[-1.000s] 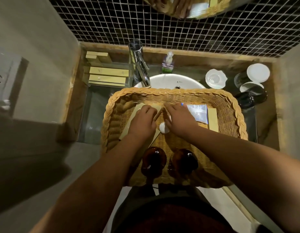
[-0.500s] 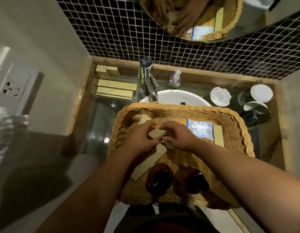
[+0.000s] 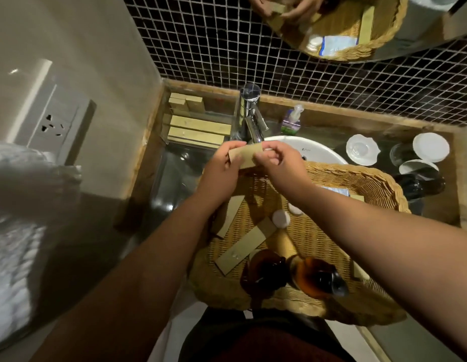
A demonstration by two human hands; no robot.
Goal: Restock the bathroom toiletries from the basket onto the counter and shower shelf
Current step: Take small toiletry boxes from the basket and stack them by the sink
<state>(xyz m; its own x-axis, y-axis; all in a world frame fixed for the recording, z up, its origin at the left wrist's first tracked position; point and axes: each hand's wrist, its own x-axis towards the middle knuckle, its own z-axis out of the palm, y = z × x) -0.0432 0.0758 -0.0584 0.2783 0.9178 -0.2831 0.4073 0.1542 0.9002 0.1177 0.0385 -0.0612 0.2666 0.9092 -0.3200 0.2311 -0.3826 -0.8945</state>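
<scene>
Toiletry box (image 3: 246,157) held up between both hands above the basket (image 3: 370,184).

Left hand (image 3: 222,173) grips the small tan box at its left end, right hand (image 3: 276,163) pinches its right end, over the basket's far rim, just in front of the tap (image 3: 249,118). Longer tan boxes (image 3: 242,250), two white round lids (image 3: 280,218) and two amber bottles (image 3: 316,276) lie in the basket; similar boxes (image 3: 198,128) sit stacked on the worktop (image 3: 436,137) left of the tap.

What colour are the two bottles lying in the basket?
Dark amber brown bottles, seen in the head view, at the near end of the wicker basket.
</scene>
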